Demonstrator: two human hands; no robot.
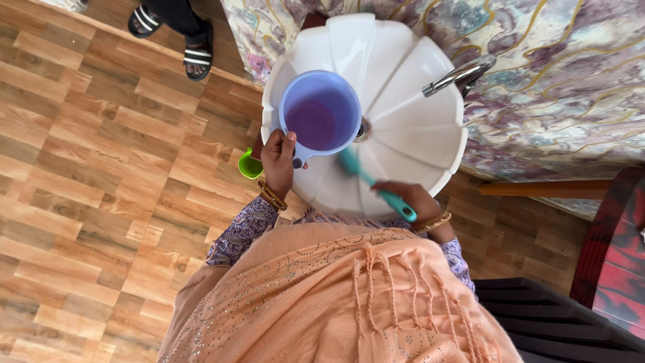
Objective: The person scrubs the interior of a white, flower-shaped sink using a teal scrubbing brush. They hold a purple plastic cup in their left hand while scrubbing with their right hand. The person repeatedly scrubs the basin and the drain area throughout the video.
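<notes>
Green cup [250, 165] beside basin [416, 128], tap [460, 75] above.

Hands hold a purple mug [320, 114] and teal brush [376, 185] over a white basin [416, 128].

washbasin, white scalloped ceramic [410, 101], directly below me against the swirled marble-pattern wall [571, 87]. chrome metal tap [460, 75] on the basin's right rim, spout pointing in over the bowl. my left hand [279, 161] at the basin's left edge, holding the lilac plastic dipper mug [320, 114] over the left half of the bowl. my right hand [413, 198] at the near rim, holding the teal plastic brush [373, 185]; its head lies inside the bowl, just right of the mug. small green plastic cup [250, 165] on the wood-plank floor [101, 188], just left of the basin. another person's sandalled feet [175, 33] beyond, far left. black slatted plastic chair [557, 323] near right.
</notes>
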